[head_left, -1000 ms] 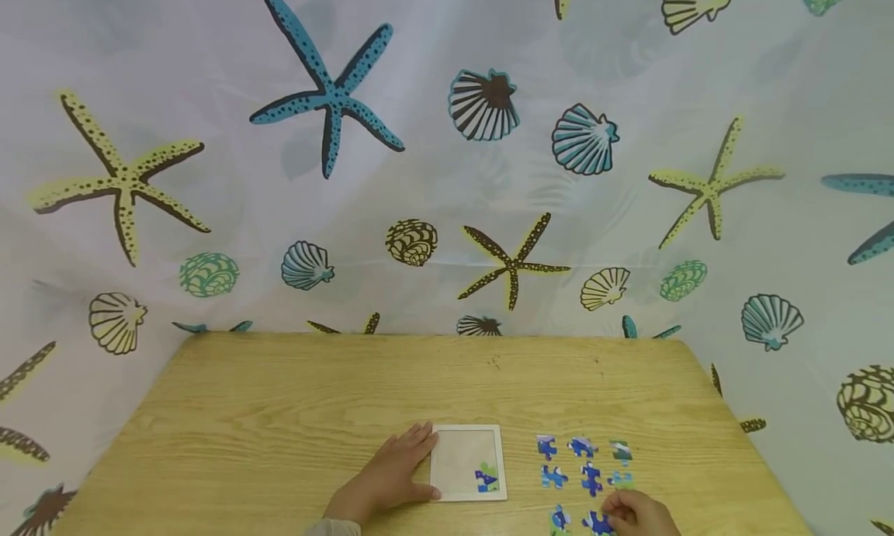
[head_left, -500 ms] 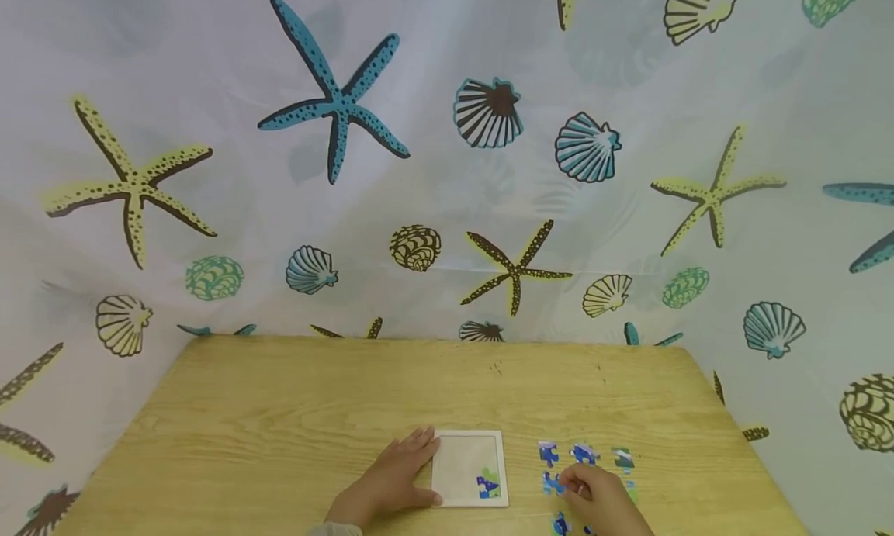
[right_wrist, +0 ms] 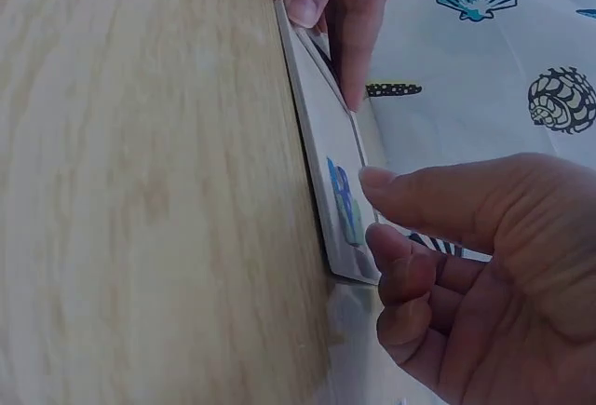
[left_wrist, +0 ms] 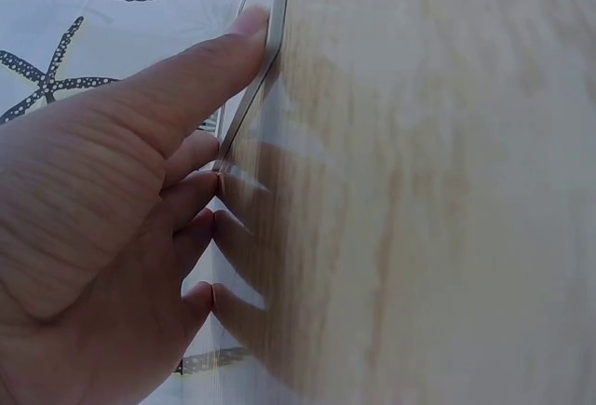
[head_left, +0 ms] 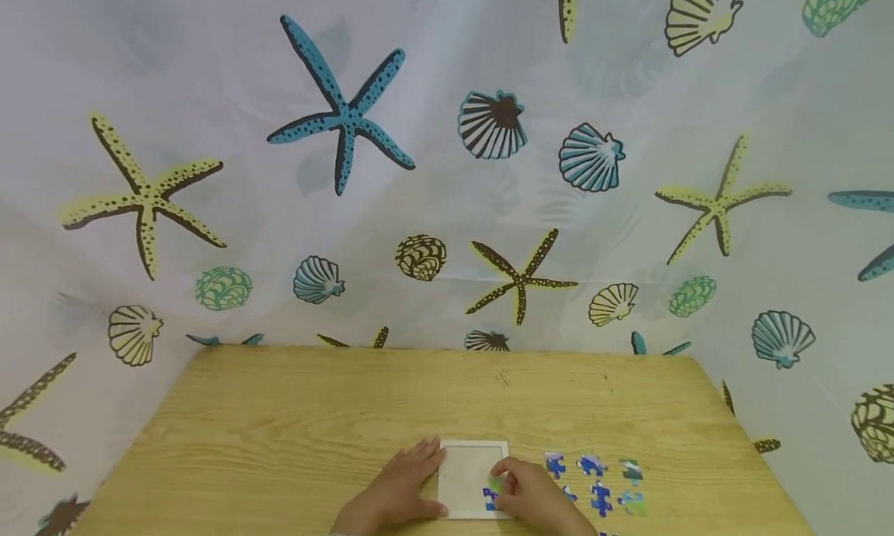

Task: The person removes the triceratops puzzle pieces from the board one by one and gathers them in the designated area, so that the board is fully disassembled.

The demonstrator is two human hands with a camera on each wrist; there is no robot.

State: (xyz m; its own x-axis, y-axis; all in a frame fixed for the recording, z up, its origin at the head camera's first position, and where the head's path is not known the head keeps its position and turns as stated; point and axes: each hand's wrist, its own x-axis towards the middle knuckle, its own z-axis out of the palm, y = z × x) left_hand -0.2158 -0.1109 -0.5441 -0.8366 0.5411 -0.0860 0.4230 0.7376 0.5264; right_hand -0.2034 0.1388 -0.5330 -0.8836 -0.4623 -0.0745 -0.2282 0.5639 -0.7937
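Note:
My left hand (head_left: 401, 485) rests against the left side of a square white puzzle tray (head_left: 461, 444), its thumb on the near left corner. Over the tray's near right part is my right hand (head_left: 534, 493), thumb and fingers bent. In the right wrist view, thumb and fingertips (right_wrist: 380, 180) stand a little apart beside the tray, and no piece shows clearly between them. A blue and green puzzle piece (right_wrist: 343, 198) lies inside the tray, partly covered by the right hand in the head view. What the fingertips touch is hidden.
Several loose jigsaw pieces lie on the wooden table (head_left: 314, 412) right of the tray, among them a blue one (head_left: 601, 499) and a green one (head_left: 634, 503). The right forearm covers some. A patterned cloth (head_left: 433, 195) surrounds the table's back and sides.
My right hand has travelled left from the loose pieces to the tray's near right part. The left hand has stayed at the tray. The head view has shifted slightly.

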